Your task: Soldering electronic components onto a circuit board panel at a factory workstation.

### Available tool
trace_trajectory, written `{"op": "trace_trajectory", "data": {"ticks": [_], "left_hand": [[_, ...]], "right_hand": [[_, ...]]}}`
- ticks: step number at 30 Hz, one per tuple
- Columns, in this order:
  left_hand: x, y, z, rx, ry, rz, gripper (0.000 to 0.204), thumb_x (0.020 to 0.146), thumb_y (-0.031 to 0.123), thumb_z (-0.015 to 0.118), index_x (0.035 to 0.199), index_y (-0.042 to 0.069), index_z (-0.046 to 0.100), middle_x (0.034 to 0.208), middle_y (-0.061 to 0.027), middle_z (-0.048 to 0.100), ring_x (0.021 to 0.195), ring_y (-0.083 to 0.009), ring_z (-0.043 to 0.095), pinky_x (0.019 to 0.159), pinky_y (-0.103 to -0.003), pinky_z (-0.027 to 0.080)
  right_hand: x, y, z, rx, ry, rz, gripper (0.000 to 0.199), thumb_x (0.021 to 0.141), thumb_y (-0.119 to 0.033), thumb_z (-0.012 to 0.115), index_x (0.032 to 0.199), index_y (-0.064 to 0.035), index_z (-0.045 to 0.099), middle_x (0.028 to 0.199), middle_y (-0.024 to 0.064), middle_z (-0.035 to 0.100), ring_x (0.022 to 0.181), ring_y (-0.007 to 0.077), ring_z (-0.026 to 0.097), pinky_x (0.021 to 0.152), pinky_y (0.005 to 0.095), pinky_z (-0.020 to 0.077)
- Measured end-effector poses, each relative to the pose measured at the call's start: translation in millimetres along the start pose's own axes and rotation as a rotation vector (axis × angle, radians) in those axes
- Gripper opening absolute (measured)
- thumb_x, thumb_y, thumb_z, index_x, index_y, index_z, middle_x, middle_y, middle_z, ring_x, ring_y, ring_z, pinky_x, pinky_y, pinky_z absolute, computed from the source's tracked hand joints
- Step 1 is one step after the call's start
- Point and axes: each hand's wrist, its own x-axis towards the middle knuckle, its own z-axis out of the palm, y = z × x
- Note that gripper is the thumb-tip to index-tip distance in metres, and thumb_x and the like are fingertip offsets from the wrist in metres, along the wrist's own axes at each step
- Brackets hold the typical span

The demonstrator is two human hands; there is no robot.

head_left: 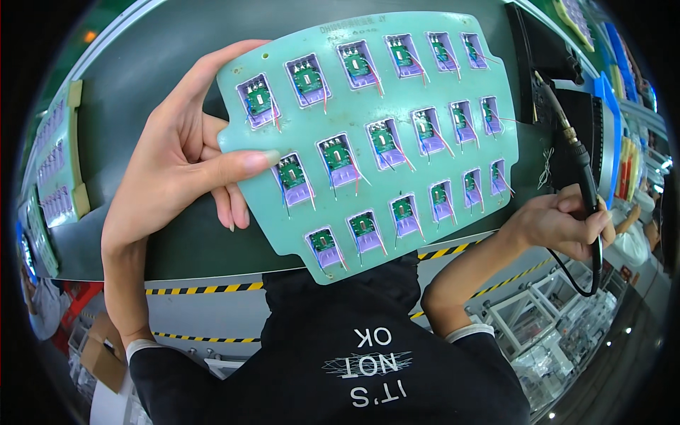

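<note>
My left hand [166, 159] holds a pale green tray [304, 129] by its left edge, thumb on top and fingers beneath. The tray is tilted above the table. Three rows of purple-lined pockets run across it, each with a small green circuit board [383, 136]. Thin red, blue and pale wires stick out from these boards over the pocket edges. To the right of the tray, my right hand [563, 221] is closed around the lower handle end of a soldering iron [584, 170]. Its metal tip points up and away from me, apart from the tray.
A dark green worktable [177, 64] lies beneath. Another green tray with purple parts [53, 159] sits at the far left. Black equipment [577, 117] and a bundle of thin wire [545, 168] are at the right. The iron's black cord [572, 285] loops below my right hand.
</note>
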Motion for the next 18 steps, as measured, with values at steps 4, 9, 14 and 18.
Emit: {"op": "trace_trajectory", "data": {"ticks": [4, 9, 14, 18], "left_hand": [[-1.2, 0.1, 0.8, 0.023, -0.002, 0.015, 0.077, 0.083, -0.003, 0.058, 0.143, -0.003, 0.011, 0.062, -0.0121, 0.061, 0.047, -0.0198, 0.064, 0.039, -0.025, 0.052], [0.6, -2.9, 1.7, 0.024, 0.003, 0.028, 0.076, 0.083, -0.003, 0.058, 0.143, -0.004, 0.012, 0.062, -0.0119, 0.061, 0.047, -0.0194, 0.063, 0.039, -0.025, 0.052], [-1.7, -1.4, -0.8, 0.034, -0.008, 0.033, 0.075, 0.083, -0.002, 0.058, 0.143, -0.004, 0.012, 0.062, -0.0122, 0.061, 0.047, -0.0196, 0.064, 0.040, -0.025, 0.052], [-0.3, -2.7, -1.5, 0.006, -0.020, 0.040, 0.074, 0.084, -0.002, 0.057, 0.143, -0.004, 0.012, 0.062, -0.0123, 0.061, 0.047, -0.0194, 0.064, 0.039, -0.025, 0.052]], "right_hand": [[0.7, -0.3, -0.3, 0.022, 0.016, 0.007, 0.027, 0.087, -0.018, 0.050, 0.067, -0.0061, 0.037, 0.042, 0.0043, 0.036, 0.031, 0.0091, 0.031, 0.033, 0.0199, 0.0210], [-0.6, 0.8, -1.3, 0.018, -0.010, 0.000, 0.026, 0.087, -0.017, 0.050, 0.067, -0.0060, 0.037, 0.042, 0.0042, 0.036, 0.031, 0.0090, 0.031, 0.033, 0.0200, 0.0213], [-0.3, -1.3, 1.1, 0.013, 0.003, 0.006, 0.025, 0.087, -0.017, 0.049, 0.067, -0.0057, 0.039, 0.042, 0.0036, 0.035, 0.031, 0.0092, 0.030, 0.033, 0.0198, 0.0217], [0.4, -0.7, 1.4, -0.001, 0.015, 0.000, 0.024, 0.087, -0.017, 0.049, 0.068, -0.0054, 0.039, 0.042, 0.0030, 0.033, 0.032, 0.0095, 0.030, 0.034, 0.0198, 0.0217]]}}
